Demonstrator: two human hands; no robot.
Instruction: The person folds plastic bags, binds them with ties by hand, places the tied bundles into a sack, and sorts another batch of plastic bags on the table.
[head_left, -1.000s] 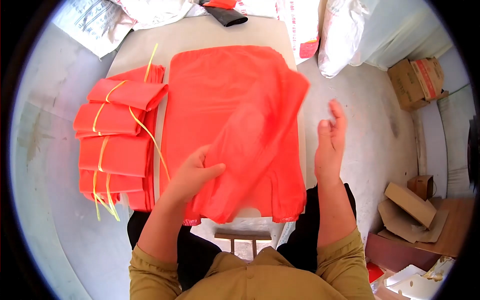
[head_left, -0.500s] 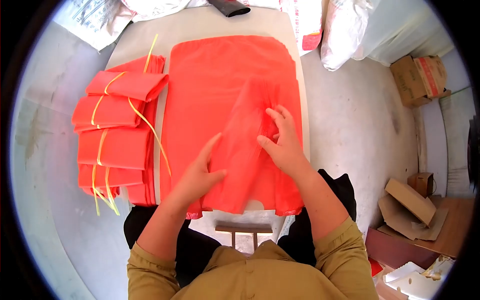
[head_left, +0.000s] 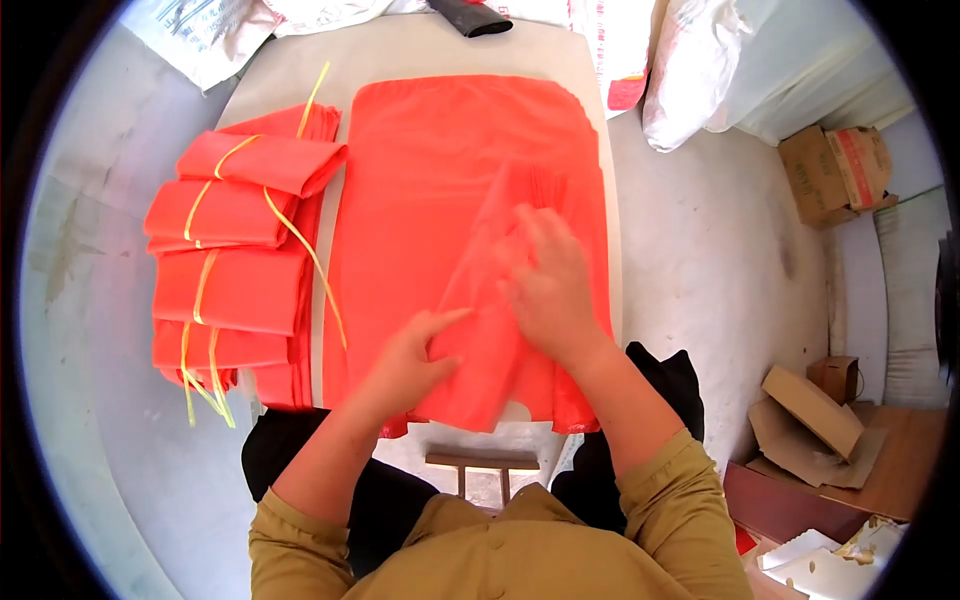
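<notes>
A wide stack of flat red plastic bags [head_left: 430,130] covers most of the table in front of me. On its near right part, one bag's side is folded over into a loose, pleated flap [head_left: 478,385]. My left hand [head_left: 412,365] is at the flap's left side, thumb and index finger apart, holding nothing. Over the flap's upper right lies my right hand [head_left: 550,285], smeared by motion, with its fingers stretched out across the plastic. To the left, several folded red bundles [head_left: 232,290] tied with yellow strips overlap in a row.
A loose yellow strip [head_left: 318,262] hangs between the bundles and the stack. At the table's [head_left: 350,50] far edge lies a dark rolled item [head_left: 472,17]. White sacks [head_left: 692,80] stand behind. Cardboard boxes [head_left: 835,172] are on the right, and a wooden stool [head_left: 482,462] is below.
My right hand has moved left over the flap. The left hand has drawn slightly down and right, its index finger now pointing across the flap. The view has shifted slightly.
</notes>
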